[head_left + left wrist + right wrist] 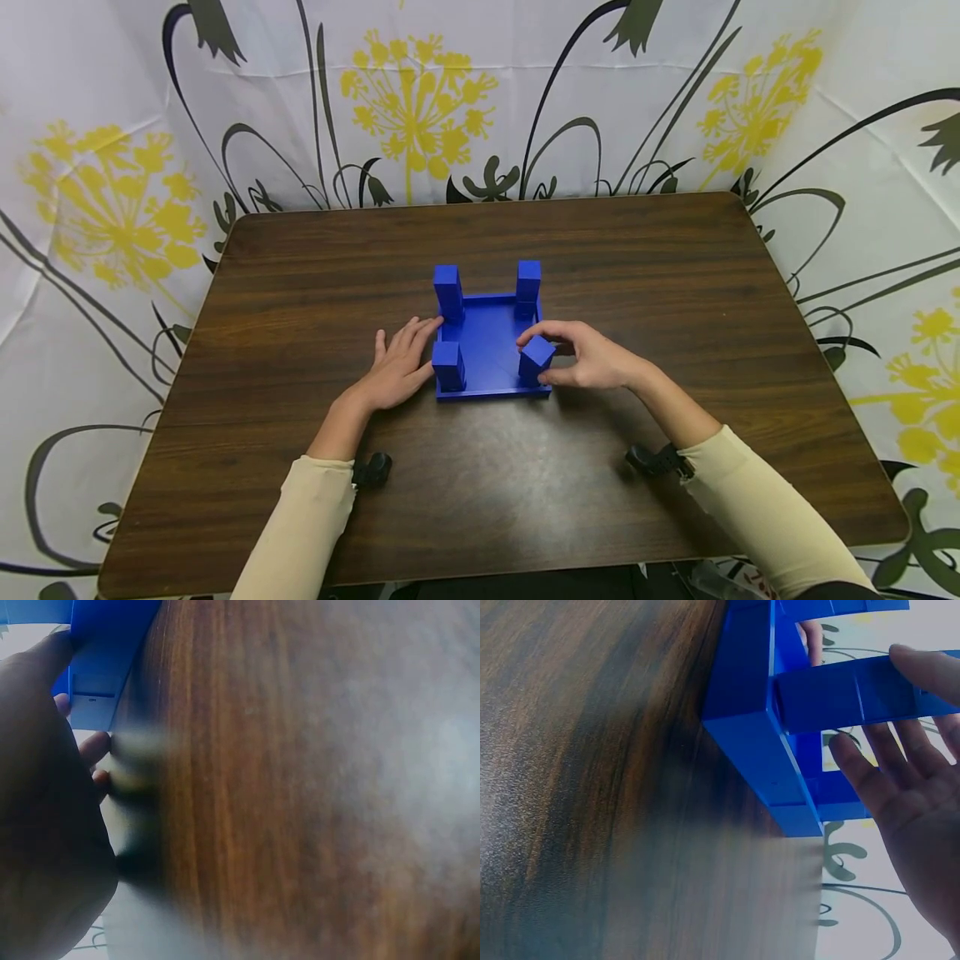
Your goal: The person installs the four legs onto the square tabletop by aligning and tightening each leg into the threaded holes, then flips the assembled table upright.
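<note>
A shallow blue tray-like base (491, 346) lies on the table, a blue block-like post standing at each corner. My right hand (592, 358) holds the front right post (536, 358) between thumb and fingers; this post looks turned relative to the others. In the right wrist view the thumb (930, 675) lies on the near side of that post, with the fingers behind it. On the left, my left hand (393, 371) lies with fingers extended, fingertips against the base's left side by the front left post (448, 367). The left wrist view shows little of that contact.
The back left post (448, 292) and back right post (528, 287) stand on the far side of the base. Beneath everything is a dark wooden table (315, 275). A white cloth (285, 67) with yellow and grey flowers hangs around it.
</note>
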### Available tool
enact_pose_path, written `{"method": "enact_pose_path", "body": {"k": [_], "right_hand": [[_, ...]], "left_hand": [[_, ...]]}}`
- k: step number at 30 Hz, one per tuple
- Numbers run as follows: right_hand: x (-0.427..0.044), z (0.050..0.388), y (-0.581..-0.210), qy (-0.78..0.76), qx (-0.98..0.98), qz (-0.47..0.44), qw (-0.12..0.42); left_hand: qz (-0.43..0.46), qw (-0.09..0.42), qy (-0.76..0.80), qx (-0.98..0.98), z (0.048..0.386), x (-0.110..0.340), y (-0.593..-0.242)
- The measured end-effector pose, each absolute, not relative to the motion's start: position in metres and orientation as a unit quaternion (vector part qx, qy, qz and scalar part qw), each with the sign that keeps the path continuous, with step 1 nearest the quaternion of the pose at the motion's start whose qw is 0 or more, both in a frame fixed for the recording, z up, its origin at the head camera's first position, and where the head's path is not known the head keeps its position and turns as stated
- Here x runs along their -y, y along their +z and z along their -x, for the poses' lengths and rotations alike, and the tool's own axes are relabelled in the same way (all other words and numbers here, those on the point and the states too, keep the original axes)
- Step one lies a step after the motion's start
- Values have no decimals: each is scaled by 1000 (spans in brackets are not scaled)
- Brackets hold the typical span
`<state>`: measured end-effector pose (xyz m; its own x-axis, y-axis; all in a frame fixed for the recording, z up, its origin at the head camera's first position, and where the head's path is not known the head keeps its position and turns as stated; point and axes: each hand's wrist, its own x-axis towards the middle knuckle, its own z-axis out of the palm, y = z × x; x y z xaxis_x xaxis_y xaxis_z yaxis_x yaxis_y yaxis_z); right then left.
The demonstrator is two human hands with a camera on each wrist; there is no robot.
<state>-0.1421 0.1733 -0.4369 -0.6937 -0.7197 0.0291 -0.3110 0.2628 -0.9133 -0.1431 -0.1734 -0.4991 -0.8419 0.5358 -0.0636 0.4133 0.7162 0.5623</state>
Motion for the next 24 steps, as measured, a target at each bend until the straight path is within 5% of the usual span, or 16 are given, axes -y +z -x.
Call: {"method": "enact_pose_path", "body": {"k": [12,24], "right_hand": [[-171,140,-444,-493,-798,314,146],[-170,140,-441,-447,-817,328,161]], "left_hand": [[-248,128,263,-924,144,173,-495],[-243,133,259,-925,144,173,-495]]}}
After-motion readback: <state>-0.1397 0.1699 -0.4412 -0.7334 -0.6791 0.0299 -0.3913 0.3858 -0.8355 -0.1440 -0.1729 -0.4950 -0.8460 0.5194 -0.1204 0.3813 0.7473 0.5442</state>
